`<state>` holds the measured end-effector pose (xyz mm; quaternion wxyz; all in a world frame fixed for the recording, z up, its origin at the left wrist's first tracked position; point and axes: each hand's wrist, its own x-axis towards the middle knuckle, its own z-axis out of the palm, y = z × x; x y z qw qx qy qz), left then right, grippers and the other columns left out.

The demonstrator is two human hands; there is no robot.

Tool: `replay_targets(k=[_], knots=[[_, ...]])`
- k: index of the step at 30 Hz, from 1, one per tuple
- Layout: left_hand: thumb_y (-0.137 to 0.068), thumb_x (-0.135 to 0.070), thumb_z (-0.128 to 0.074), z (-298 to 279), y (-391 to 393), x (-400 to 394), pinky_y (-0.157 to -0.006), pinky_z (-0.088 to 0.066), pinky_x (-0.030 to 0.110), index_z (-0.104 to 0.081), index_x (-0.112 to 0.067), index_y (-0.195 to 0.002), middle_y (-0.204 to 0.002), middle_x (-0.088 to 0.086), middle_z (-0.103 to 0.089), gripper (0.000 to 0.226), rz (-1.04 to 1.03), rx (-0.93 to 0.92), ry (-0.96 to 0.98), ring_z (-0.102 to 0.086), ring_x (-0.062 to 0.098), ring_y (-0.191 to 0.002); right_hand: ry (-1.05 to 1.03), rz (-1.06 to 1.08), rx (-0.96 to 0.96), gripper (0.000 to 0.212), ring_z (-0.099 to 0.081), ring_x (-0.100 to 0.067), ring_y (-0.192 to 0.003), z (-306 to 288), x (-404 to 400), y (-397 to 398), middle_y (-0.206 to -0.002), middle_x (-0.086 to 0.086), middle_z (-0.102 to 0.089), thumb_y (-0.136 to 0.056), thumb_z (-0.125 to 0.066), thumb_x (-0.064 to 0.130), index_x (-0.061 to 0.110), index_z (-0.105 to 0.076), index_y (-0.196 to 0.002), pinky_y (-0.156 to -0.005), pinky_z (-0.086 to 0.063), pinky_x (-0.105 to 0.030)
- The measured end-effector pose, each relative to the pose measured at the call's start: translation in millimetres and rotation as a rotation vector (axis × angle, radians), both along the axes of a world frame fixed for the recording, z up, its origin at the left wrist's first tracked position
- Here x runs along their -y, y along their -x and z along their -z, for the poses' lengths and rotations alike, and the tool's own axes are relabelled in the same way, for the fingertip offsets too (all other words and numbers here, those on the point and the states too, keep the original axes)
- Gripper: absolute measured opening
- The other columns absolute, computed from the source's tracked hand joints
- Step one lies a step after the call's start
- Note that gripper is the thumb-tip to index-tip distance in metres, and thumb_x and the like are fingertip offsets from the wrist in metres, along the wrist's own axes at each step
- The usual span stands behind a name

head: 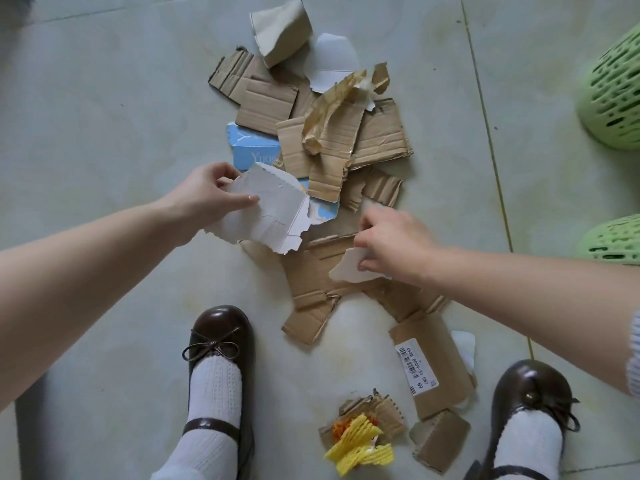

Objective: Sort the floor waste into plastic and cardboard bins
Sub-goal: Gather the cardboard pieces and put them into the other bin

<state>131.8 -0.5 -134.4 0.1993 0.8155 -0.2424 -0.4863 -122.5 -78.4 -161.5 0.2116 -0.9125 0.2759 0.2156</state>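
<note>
Mostly torn corrugated cardboard (377, 140), brown and ribbed, piled on pale floor tiles (104, 98). A glossy blue box (254, 152) is half buried under it, print cut off. Left hand (204, 195) pinches a ragged white card piece (266, 213) just left of the pile, thumb on top, fingers behind. Right hand (391, 242) reaches down, fingertips pinching a smaller white scrap (349, 270) lying on the cardboard. Yellow foam netting (360, 445) sits below the pile by the shoes. Two green perforated bins (613, 98) are cut off at the right edge.
</note>
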Motion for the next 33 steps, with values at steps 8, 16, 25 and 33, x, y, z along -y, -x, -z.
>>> replay_targets(k=[8, 16, 25, 33], knots=[[-0.085, -0.019, -0.067, -17, -28, -29, -0.066, -0.042, 0.036, -0.058, -0.015, -0.121, -0.101, 0.012, -0.066, 0.038, -0.074, -0.124, -0.025, -0.059, 0.029, -0.081, -0.373, 0.206, 0.005, 0.039, -0.057, -0.018, -0.104, -18, -4, 16, -0.105, 0.000, -0.062, -0.083, -0.067, 0.019, 0.023, -0.058, -0.121, -0.079, -0.040, -0.024], [-0.089, -0.025, -0.059, -27, -40, -35, -0.076, -0.056, 0.031, -0.059, -0.013, -0.118, -0.125, 0.013, -0.061, 0.032, -0.334, -0.321, 0.103, -0.062, 0.025, -0.097, -0.906, 0.947, 0.362, 0.015, -0.063, -0.015, -0.091, -38, 13, 43, -0.097, 0.000, -0.069, -0.087, -0.061, 0.010, 0.022, -0.065, -0.094, -0.085, -0.051, -0.030], [-0.091, -0.024, -0.057, -32, -35, 28, -0.082, -0.055, 0.039, -0.055, -0.011, -0.123, -0.123, 0.011, -0.061, 0.035, -0.378, -0.364, 0.205, -0.062, 0.027, -0.104, -0.859, 1.134, 0.425, 0.030, -0.059, -0.023, -0.105, -40, 74, 8, -0.110, -0.006, -0.061, -0.089, -0.060, 0.019, 0.013, -0.050, -0.117, -0.100, -0.045, -0.038], [-0.050, -0.047, -0.086, -22, -49, 39, -0.069, -0.058, 0.028, -0.066, -0.012, -0.105, -0.099, 0.009, -0.070, 0.068, -0.181, -0.485, 0.230, -0.068, 0.021, -0.083, -0.692, 0.996, 0.291, 0.014, -0.063, -0.028, -0.102, -30, 113, -43, -0.107, -0.011, -0.067, -0.083, -0.068, 0.028, 0.017, -0.060, -0.085, -0.096, -0.048, -0.042]])
